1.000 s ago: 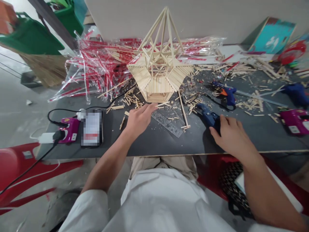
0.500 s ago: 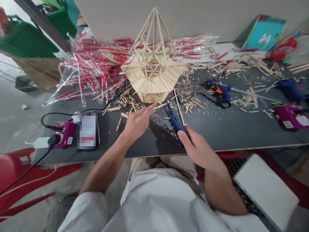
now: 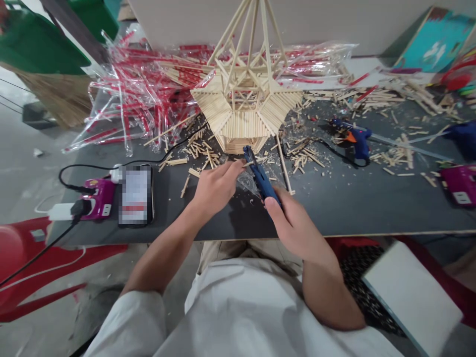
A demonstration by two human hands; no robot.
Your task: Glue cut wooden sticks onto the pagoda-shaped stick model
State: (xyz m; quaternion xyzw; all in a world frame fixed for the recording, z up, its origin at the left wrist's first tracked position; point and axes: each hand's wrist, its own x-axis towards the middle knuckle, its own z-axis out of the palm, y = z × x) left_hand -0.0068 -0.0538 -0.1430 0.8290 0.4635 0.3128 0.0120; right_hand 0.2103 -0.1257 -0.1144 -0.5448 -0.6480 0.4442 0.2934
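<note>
Gripping a blue hand tool (image 3: 265, 184) by its handles, the right hand (image 3: 293, 218) has its thumb along the near side and the tool's head pointing away from the body, toward the left hand's fingertips. The left hand (image 3: 215, 186) pinches a short wooden stick (image 3: 249, 163) at its fingertips, low over the table (image 3: 327, 210); the stick's far end meets the tool's head, though whether it sits between the jaws is too small to tell. Under and between the hands lies a clear ruler (image 3: 248, 182), partly covered. Just beyond the fingertips stands a model (image 3: 245, 124) built of pale sticks, with a flared, slatted skirt and a peaked frame above. A longer stick (image 3: 284, 166) lies right of the tool, slanting toward the model's base, and cut pieces (image 3: 206, 151) are scattered around that base. Farther left are a phone (image 3: 134, 196) and, beside it, a purple power strip (image 3: 99, 198) with plugs in it. Behind the model, red-and-clear plastic wrappers (image 3: 148, 89) are heaped; well to the right rests a blue glue gun (image 3: 359, 141) with an orange trigger.
</note>
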